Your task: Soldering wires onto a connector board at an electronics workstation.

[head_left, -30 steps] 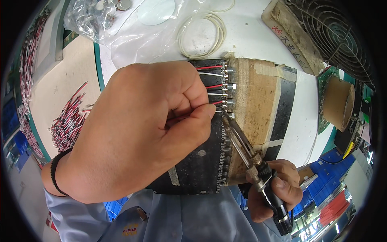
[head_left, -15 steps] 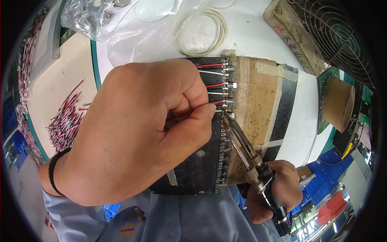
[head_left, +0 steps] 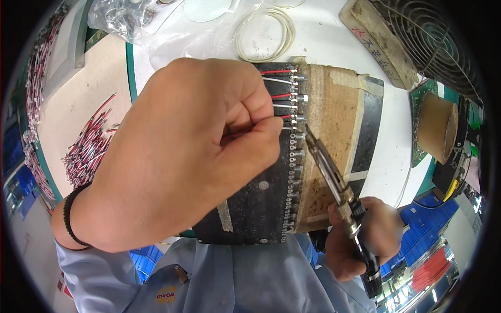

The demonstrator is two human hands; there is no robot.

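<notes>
My left hand (head_left: 177,151) is closed, its thumb and forefinger pinching a thin red wire (head_left: 285,117) whose end meets a small metal terminal. A row of such terminals (head_left: 292,172) runs along a black fixture board (head_left: 250,214). At its far end, several red and white wires (head_left: 279,96) lie against terminals. In my right hand (head_left: 362,237) is a soldering iron (head_left: 327,166) with a thin metal tube alongside. Its tip points up and left, slightly to the right of the terminals beside the pinched wire. My left fingers hide most of that wire.
Brown cardboard (head_left: 329,120) covers the board's right part. A bundle of red, black and white wires (head_left: 88,148) lies at left. Coiled pale tubing (head_left: 290,36) and a plastic bag (head_left: 120,21) lie behind. A fan (head_left: 438,41), a stained block (head_left: 378,47) and a cardboard spool (head_left: 436,128) stand right.
The iron's tip has drawn back to the right, off the terminals, and my right hand has shifted slightly right. My left hand keeps its pinch. The whole view has shifted a little.
</notes>
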